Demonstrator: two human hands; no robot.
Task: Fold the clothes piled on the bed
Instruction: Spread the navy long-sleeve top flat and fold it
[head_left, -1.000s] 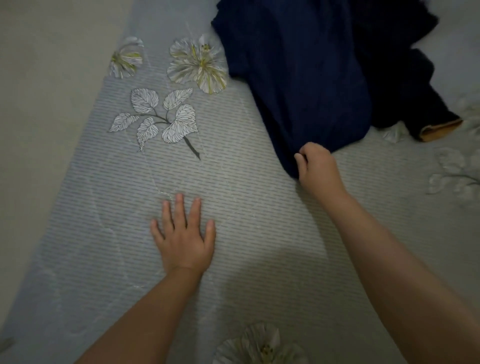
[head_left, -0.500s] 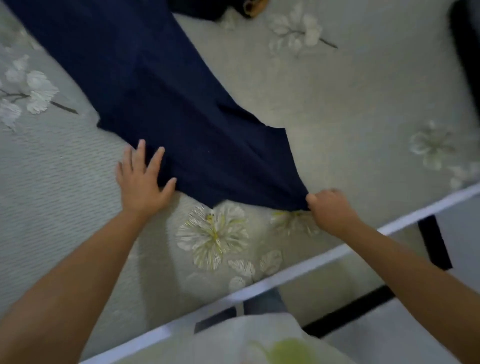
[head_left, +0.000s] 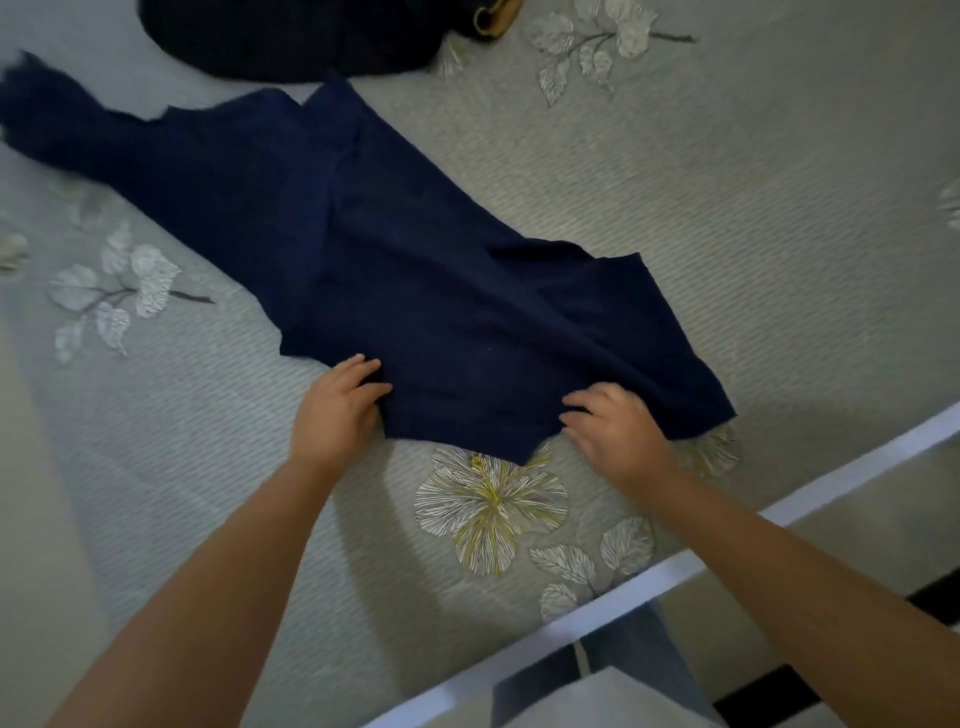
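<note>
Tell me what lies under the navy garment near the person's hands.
The navy garment lies on the floral bedsheet. A printed flower pokes out below its hem between the left hand and right hand; anything else underneath is covered.

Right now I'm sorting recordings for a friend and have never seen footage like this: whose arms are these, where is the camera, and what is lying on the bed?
There is no machine here. A person wears a wide-angle camera on the head, looking forward and down, so the two bare arms reaching in from the bottom are that person's own. There is only this one view.

The surface is a bed with a pale grey cover printed with flowers and leaves; its white edge runs across the lower right.

Spread on it lies a navy garment, partly flattened, with folds near its right side. The left hand grips its near edge, fingers curled into the cloth. The right hand is on the near edge further right, apparently pinching it, though the grip is hard to see.

At the top lies a darker pile of clothes, not yet folded.
</note>
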